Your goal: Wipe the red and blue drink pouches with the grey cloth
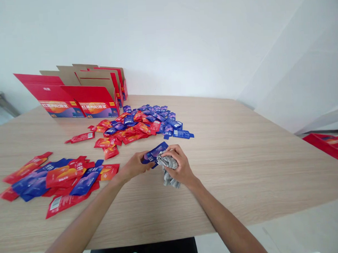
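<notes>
A blue pouch (154,154) is held by its lower left side in my left hand (135,166), above the front half of the table. My right hand (180,164) is closed around a bunched grey cloth (168,163), whose loose end hangs below the fingers. The cloth meets the right edge of the pouch. Beyond both hands lies a mixed pile of red pouches (130,136) and blue pouches (174,124). Near my left forearm is a second heap of red and blue pouches (66,175).
Open red cartons (97,109) stand side by side at the back left, flaps up, near the white wall. At the far right, part of a red box (330,145) shows beyond the edge of the wooden table (243,168). A black seat (143,252) is at the front edge.
</notes>
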